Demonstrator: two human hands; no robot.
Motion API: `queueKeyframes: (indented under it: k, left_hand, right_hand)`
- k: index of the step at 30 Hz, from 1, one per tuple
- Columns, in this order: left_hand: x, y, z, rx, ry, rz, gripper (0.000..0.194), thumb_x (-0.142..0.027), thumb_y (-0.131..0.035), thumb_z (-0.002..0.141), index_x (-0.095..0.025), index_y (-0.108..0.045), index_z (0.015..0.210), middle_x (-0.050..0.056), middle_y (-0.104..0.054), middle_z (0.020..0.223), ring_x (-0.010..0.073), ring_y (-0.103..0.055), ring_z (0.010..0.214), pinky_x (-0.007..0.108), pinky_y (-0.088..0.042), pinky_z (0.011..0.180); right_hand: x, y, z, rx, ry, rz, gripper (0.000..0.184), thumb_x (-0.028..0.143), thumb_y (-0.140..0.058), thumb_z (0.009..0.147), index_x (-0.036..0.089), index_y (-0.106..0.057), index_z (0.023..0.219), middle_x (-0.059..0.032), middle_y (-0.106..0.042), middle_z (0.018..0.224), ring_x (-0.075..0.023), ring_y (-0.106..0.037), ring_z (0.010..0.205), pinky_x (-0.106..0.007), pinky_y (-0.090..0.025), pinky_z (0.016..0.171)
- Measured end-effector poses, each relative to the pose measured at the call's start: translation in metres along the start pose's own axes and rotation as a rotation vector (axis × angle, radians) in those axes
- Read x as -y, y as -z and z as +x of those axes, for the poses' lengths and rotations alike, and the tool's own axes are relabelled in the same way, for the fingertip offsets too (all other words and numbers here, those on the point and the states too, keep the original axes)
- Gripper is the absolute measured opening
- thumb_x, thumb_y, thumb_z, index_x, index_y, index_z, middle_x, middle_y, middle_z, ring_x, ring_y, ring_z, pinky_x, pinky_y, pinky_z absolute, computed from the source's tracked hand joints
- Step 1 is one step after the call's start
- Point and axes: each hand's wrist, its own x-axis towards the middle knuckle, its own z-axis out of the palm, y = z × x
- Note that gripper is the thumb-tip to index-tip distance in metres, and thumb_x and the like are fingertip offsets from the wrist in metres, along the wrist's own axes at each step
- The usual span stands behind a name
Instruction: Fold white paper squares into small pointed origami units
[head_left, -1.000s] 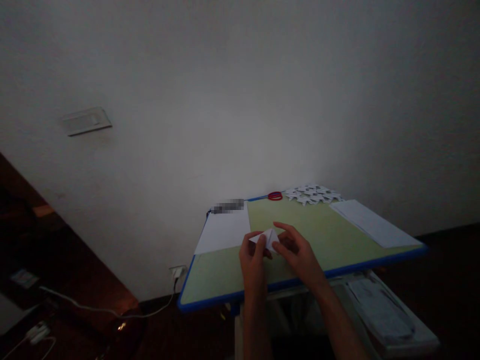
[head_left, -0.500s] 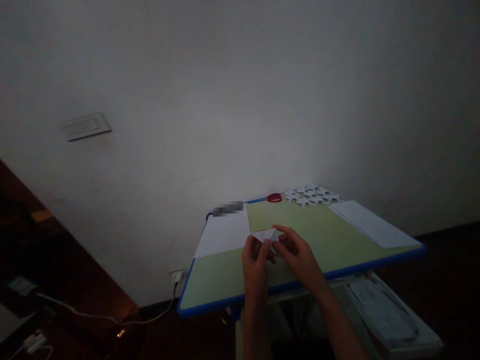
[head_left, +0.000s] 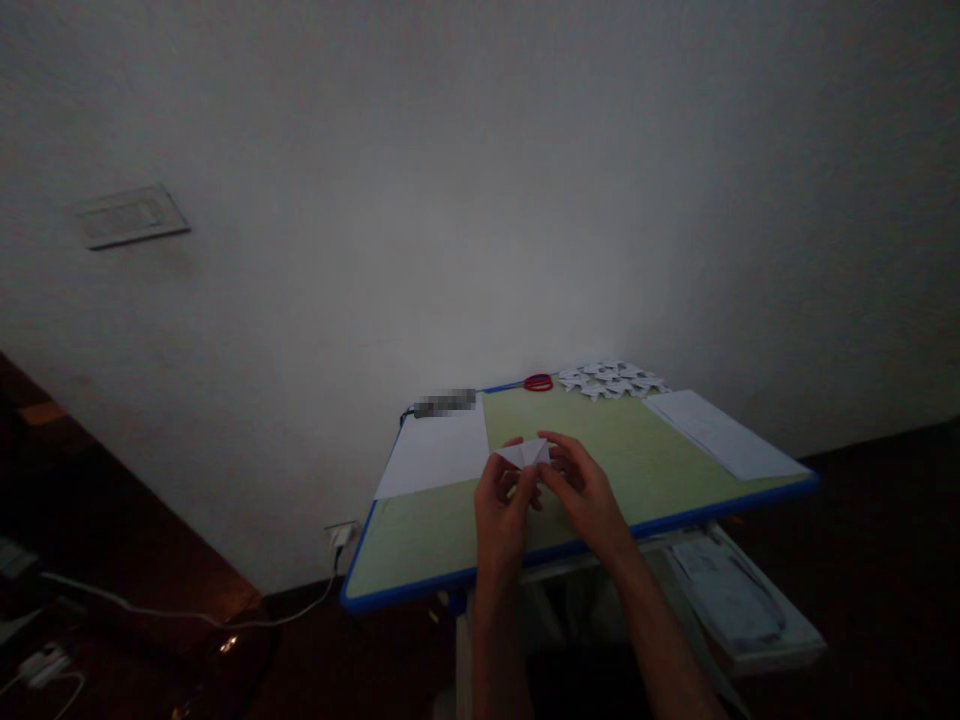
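A small piece of folded white paper (head_left: pixel 531 453) with crease lines is held up above the near part of the green tabletop (head_left: pixel 420 550). My left hand (head_left: pixel 501 500) pinches its left and lower side, the thumb pressed on the front. My right hand (head_left: pixel 581 485) grips the right side, with the index finger along the top corner and the thumb near the lower middle. Fingers behind the paper are partly hidden.
At the back lie red-handled scissors (head_left: pixel 538 382) and several folded white paper pieces (head_left: pixel 615 379). White sheets (head_left: pixel 724 432) lie at the right, another sheet (head_left: pixel 435 455) at the left under a blurred dark object (head_left: pixel 445 403). A plugged-in charger (head_left: pixel 341 535) is on the wall.
The whole view has shifted slightly. My right thumb has moved on the folded paper, whose front now shows wider and flatter between both hands.
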Motion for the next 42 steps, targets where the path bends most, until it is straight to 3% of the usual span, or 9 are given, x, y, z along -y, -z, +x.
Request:
queueKeyframes:
  k: [9,13,18,23,28,33,42]
  left_hand:
    - [0.002,0.000,0.000,-0.009,-0.029,0.010,0.039,-0.042,-0.078,0.081,-0.019,-0.063,0.109,0.001,-0.062,0.084,0.0129,-0.059,0.068,0.021,-0.047,0.054]
    - [0.003,-0.001,0.001,-0.046,-0.021,0.035,0.038,-0.040,-0.080,0.078,-0.020,-0.059,0.101,0.000,-0.060,0.083,0.0136,-0.060,0.070,0.021,-0.047,0.053]
    - [0.001,-0.002,0.000,-0.084,-0.017,0.081,0.035,-0.036,-0.083,0.075,-0.019,-0.060,0.094,0.002,-0.064,0.087,0.0170,-0.063,0.082,0.024,-0.051,0.064]
    - [0.001,0.000,0.001,-0.076,-0.023,0.052,0.035,-0.032,-0.082,0.075,-0.018,-0.063,0.101,0.007,-0.070,0.102,0.0214,-0.065,0.100,0.029,-0.053,0.080]
    - [0.002,0.003,0.000,-0.052,-0.016,0.063,0.031,-0.034,-0.082,0.076,-0.017,-0.065,0.096,0.005,-0.070,0.092,0.0189,-0.065,0.087,0.027,-0.051,0.074]
    - [-0.001,0.001,-0.001,-0.077,0.000,0.050,0.027,-0.035,-0.082,0.076,-0.015,-0.067,0.085,0.003,-0.071,0.084,0.0167,-0.063,0.079,0.026,-0.049,0.073]
    - [-0.006,-0.002,-0.003,-0.022,0.046,0.025,0.029,-0.035,-0.083,0.076,-0.013,-0.075,0.093,0.006,-0.076,0.088,0.0193,-0.066,0.080,0.029,-0.051,0.077]
  right_hand:
    - [-0.002,0.004,0.000,-0.037,0.071,-0.074,0.040,0.039,-0.068,0.088,0.025,-0.066,0.126,-0.0092,-0.066,0.121,-0.0240,-0.065,0.105,-0.035,-0.055,0.083]
    - [0.004,0.004,-0.002,-0.059,0.055,-0.008,0.040,0.036,-0.069,0.087,0.024,-0.065,0.125,-0.0087,-0.068,0.118,-0.0249,-0.065,0.106,-0.037,-0.054,0.087]
    - [0.011,0.004,-0.006,-0.022,0.048,0.081,0.044,0.037,-0.070,0.085,0.024,-0.062,0.126,-0.0063,-0.071,0.109,-0.0248,-0.067,0.100,-0.037,-0.053,0.090]
    - [0.011,0.002,-0.005,-0.038,0.014,0.193,0.040,0.042,-0.073,0.085,0.023,-0.061,0.119,-0.0021,-0.071,0.087,-0.0217,-0.068,0.085,-0.033,-0.054,0.078]
    - [0.007,0.002,-0.005,-0.072,-0.031,0.263,0.037,0.041,-0.079,0.081,0.025,-0.060,0.108,-0.0012,-0.074,0.087,-0.0210,-0.069,0.081,-0.030,-0.053,0.073]
    - [0.010,0.003,-0.007,-0.056,-0.005,0.268,0.037,0.038,-0.079,0.081,0.026,-0.062,0.112,-0.0008,-0.073,0.086,-0.0208,-0.069,0.083,-0.030,-0.053,0.074]
    - [0.007,0.003,-0.004,-0.075,0.000,0.172,0.034,0.041,-0.078,0.083,0.024,-0.068,0.111,-0.0014,-0.071,0.085,-0.0201,-0.067,0.081,-0.029,-0.052,0.070]
